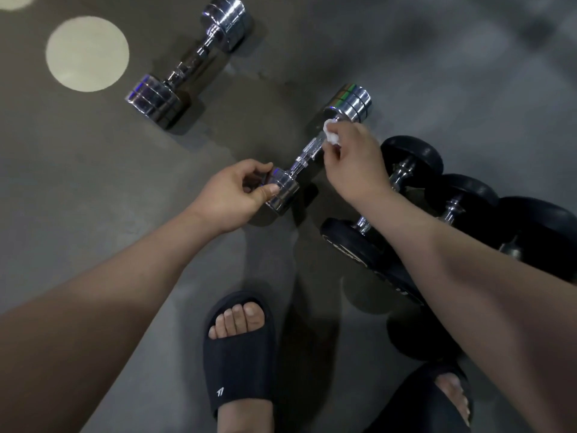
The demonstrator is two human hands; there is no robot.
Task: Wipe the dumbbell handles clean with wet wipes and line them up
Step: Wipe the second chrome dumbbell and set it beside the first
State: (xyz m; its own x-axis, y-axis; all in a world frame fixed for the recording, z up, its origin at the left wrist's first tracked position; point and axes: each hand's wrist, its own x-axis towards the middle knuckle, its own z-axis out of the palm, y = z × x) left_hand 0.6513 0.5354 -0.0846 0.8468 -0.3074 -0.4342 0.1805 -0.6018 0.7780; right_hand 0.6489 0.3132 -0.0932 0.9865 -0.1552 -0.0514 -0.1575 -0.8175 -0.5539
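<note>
The left hand (232,195) gripped the near head of a chrome dumbbell (307,151) on the grey floor (93,182) — the right hand (352,157) pinched a white wipe (331,132) against its handle. Another chrome dumbbell (187,62) lay well apart; black dumbbells (415,189) sat just beside.

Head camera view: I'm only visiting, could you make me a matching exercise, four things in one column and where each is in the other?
Things:
1. white crumpled wet wipe
2. far shiny chrome dumbbell
3. near shiny chrome dumbbell
4. black rubber-ended dumbbells

Places:
A. alone on the grey floor, untouched
B. partly hidden by the right forearm
C. pinched in the right hand
D. one end gripped by the left hand

Pairs: 1-C, 2-A, 3-D, 4-B
</note>
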